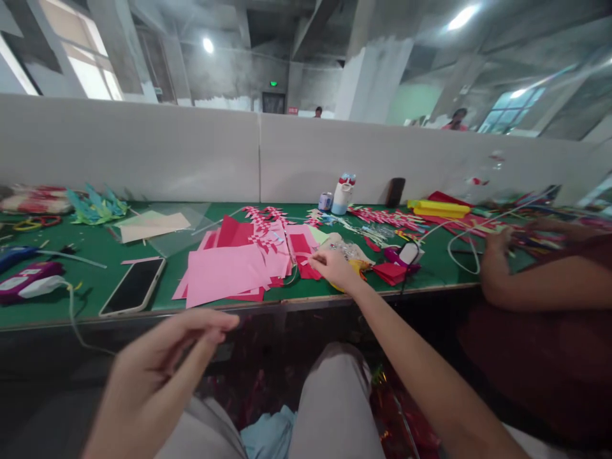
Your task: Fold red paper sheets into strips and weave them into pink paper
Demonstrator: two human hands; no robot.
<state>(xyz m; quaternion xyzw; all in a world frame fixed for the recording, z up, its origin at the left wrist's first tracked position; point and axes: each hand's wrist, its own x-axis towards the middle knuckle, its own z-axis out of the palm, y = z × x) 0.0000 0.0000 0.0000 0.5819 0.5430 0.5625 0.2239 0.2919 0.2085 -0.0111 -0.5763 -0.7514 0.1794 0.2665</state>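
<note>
My left hand (167, 363) is raised in front of the table edge, thumb and forefinger pinched together; whatever may be between the tips is too small to make out. Over the table, my right hand (337, 268) pinches what looks like the end of a thin pink paper strip (303, 255). To its left lie pink paper sheets (224, 271) stacked over red ones. Behind the stack are folded red-and-pink paper braids (265, 223). A clear plastic bag of small bits (342, 244) sits just beyond my right hand, with something yellow under the wrist.
A phone (134, 287) and a purple glue gun (31, 282) lie at left. A can (326, 202) and a white bottle (343, 194) stand by the partition (191, 153). Another purple device (401, 255) with a white cord lies at right, near a co-worker's arm (516, 280).
</note>
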